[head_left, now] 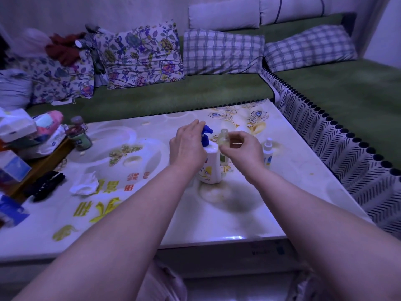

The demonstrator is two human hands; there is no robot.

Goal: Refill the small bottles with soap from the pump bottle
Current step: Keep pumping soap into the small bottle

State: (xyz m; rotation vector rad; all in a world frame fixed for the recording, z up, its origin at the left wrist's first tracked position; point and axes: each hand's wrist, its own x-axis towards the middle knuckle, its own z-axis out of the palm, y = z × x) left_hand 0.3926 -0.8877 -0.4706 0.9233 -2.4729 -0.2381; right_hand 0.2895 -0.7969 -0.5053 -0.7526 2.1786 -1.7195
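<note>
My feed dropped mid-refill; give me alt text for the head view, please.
The left hand rests on the blue head of the white pump bottle while the right hand pinches a small bottle held up beside the nozzle. A white spray bottle stands to their right on the patterned table.

Table (pixel 249 216): glossy, pale, gold prints.
Sofa (pixel 173 94): green, L-shaped, behind and right of the table.
Pillows: floral (pixel 141 55) left, plaid (pixel 223 52) centre and right.
Bolsters (pixel 223 17): white, above.
Trim (pixel 325 137): black-and-white, scalloped, on sofa edge.
Wall (pixel 86 9): pale.
Light: dim, bluish.
</note>
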